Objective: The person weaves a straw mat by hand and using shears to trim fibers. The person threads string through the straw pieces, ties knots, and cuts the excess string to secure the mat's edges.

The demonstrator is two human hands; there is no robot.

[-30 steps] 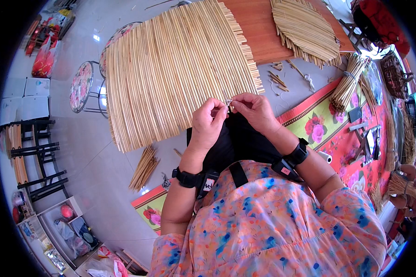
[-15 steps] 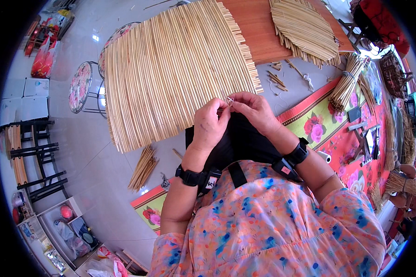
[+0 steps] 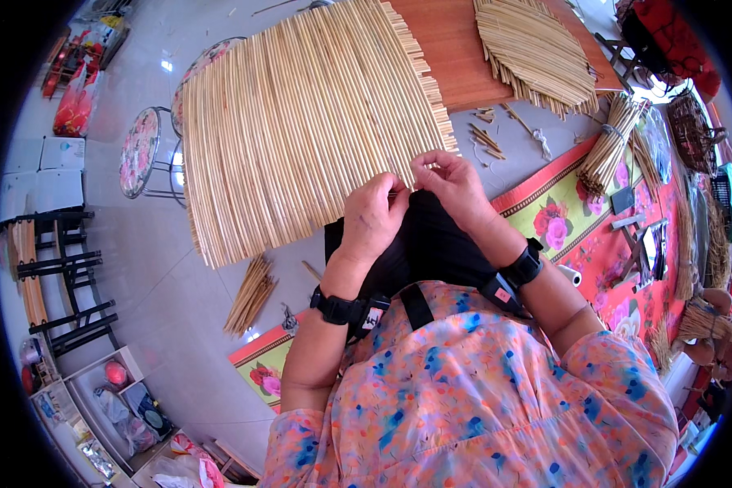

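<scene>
A large mat of pale straw stalks (image 3: 301, 122) lies over my lap and a stool, fanning out to the upper left. My left hand (image 3: 372, 218) pinches the mat's near edge with closed fingers. My right hand (image 3: 451, 183) is beside it, finger and thumb nipping the same edge, perhaps on a thin thread that is too small to make out. Both hands nearly touch above my black lap (image 3: 431, 244). Each wrist wears a black band.
A second straw mat (image 3: 537, 53) lies on a brown board (image 3: 455, 61) at the upper right. A tied bundle of stalks (image 3: 610, 146) rests on a flowered red mat (image 3: 594, 236). Loose stalks (image 3: 250, 294) lie on the grey floor. Round stool (image 3: 138, 150) and black chairs (image 3: 65, 276) stand left.
Both hands have stayed at the mat's near edge. The left hand has closed a little toward the right hand; the mat has not visibly moved.
</scene>
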